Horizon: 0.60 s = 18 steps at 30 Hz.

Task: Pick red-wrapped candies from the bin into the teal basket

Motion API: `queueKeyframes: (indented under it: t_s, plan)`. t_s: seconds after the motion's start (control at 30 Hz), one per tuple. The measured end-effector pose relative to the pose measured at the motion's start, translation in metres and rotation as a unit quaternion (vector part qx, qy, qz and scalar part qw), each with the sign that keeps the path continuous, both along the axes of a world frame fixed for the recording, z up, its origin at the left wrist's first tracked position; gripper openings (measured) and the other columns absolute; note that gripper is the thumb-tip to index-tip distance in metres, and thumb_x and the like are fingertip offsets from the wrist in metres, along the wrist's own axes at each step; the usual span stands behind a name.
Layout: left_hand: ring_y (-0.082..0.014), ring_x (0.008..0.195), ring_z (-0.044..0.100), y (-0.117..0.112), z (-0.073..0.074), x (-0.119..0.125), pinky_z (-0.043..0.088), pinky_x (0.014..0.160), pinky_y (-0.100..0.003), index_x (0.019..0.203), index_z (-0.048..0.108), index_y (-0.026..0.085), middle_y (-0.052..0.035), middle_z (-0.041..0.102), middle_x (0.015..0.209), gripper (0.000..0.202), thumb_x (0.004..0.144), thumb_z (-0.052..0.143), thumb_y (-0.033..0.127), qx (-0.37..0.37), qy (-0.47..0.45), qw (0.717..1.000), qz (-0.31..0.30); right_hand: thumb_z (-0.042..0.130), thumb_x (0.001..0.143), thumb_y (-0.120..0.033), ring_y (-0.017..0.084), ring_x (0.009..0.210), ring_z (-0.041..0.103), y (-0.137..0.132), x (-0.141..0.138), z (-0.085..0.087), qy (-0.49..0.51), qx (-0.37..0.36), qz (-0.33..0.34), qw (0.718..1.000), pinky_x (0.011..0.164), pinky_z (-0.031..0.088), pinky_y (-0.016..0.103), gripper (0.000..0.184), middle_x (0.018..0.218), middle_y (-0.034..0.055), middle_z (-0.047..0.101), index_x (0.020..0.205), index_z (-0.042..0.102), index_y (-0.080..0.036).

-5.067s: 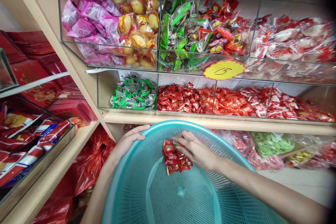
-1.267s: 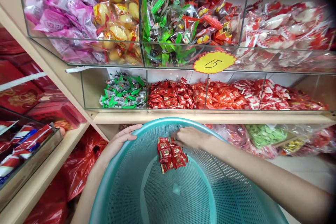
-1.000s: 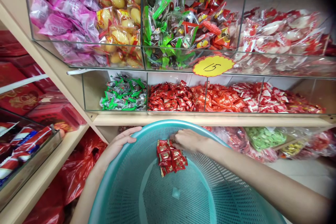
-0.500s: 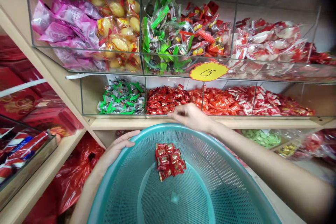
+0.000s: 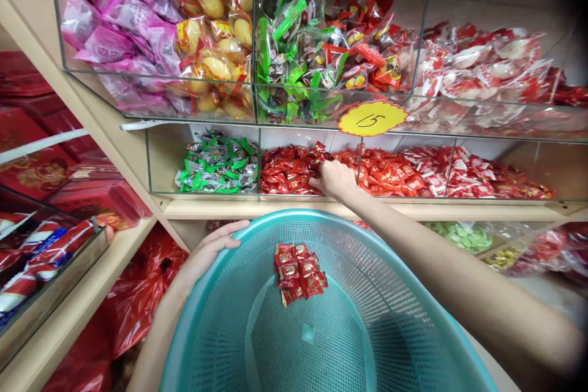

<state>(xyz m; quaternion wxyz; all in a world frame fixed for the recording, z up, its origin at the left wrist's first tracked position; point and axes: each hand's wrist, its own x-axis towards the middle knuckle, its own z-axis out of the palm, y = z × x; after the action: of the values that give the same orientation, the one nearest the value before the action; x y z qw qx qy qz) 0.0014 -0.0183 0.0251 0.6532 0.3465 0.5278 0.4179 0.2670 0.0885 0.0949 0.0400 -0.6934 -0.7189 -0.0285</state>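
A teal plastic basket [image 5: 390, 245] with perforated walls fills the lower middle. My left hand [image 5: 215, 246] grips its left rim, fingers lying over the edge. Inside lies a small cluster of red wrapped candies [image 5: 301, 272] with gold print. Above the far rim, my right hand [image 5: 337, 179] reaches into the lower shelf's clear bin, at the right side of the dark red wrapped candies [image 5: 289, 168]. Its fingers are curled, with the thumb toward the left. Whatever the fingertips hold, if anything, is hidden. Orange-red packets [image 5: 388, 174] lie just right of that hand.
Green-and-silver candies [image 5: 218, 162] fill the bin to the left. A clear upper bin edge with a yellow price tag [image 5: 372, 117] marked 15 overhangs the lower bins. A wooden shelf edge [image 5: 215, 209] runs behind the basket. Red bags [image 5: 142, 294] hang at left.
My right hand has moved up, forward and slightly right, from in front of the bin's edge into the candies. The view has shifted slightly; my left hand stays on the basket rim.
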Motion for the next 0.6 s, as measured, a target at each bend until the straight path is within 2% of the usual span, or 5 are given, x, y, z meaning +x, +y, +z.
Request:
queueKeyframes:
  t_s: [0.23,0.33,0.43,0.5,0.6]
  plan:
    - [-0.0200,0.088,0.067,-0.006,0.010,0.003,0.050,0.073,-0.026,0.102,0.071,0.024,-0.0018,0.072,0.108,0.041,0.061,0.068,0.018,0.024,0.038,0.999,-0.004,0.053,0.077,-0.042,0.022,0.073,0.059,-0.008,0.014,0.011,0.079,0.052,0.011,0.995,0.062,0.041,0.032,0.033,0.077,0.0130,0.063,0.081,0.067,-0.012]
    - [-0.0184,0.083,0.068,-0.005,0.008,0.003,0.050,0.070,-0.024,0.102,0.070,0.023,-0.0019,0.074,0.101,0.041,0.061,0.067,0.016,0.029,0.037,0.999,-0.005,0.051,0.078,-0.044,0.017,0.066,0.053,-0.018,0.023,0.021,0.121,0.080,0.049,0.988,0.060,0.038,0.030,0.034,0.066,0.0084,0.059,0.069,0.064,-0.014]
    - [-0.0177,0.074,0.068,-0.002,0.007,0.005,0.051,0.067,-0.026,0.105,0.069,0.022,-0.0014,0.076,0.091,0.045,0.060,0.067,0.016,0.002,0.015,1.000,-0.004,0.048,0.082,-0.044,0.012,0.058,0.045,-0.042,0.027,0.026,0.161,0.089,0.115,0.976,0.058,0.035,0.028,0.035,0.059,0.0030,0.054,0.068,0.061,-0.015]
    - [-0.0175,0.071,0.068,-0.002,0.007,0.005,0.052,0.067,-0.027,0.106,0.068,0.022,-0.0011,0.076,0.087,0.046,0.060,0.067,0.015,-0.009,-0.006,1.000,-0.005,0.045,0.085,-0.044,0.010,0.054,0.042,-0.064,0.027,0.021,0.172,0.064,0.170,0.968,0.056,0.033,0.027,0.035,0.058,0.0007,0.051,0.071,0.059,-0.016]
    - [-0.0184,0.075,0.068,-0.002,0.007,0.005,0.051,0.068,-0.026,0.107,0.067,0.021,-0.0016,0.076,0.090,0.048,0.060,0.067,0.015,0.001,0.008,1.000,-0.011,0.041,0.088,-0.042,0.010,0.055,0.043,-0.097,0.025,0.001,0.151,-0.005,0.264,0.953,0.055,0.031,0.028,0.034,0.062,0.0013,0.052,0.075,0.059,-0.016]
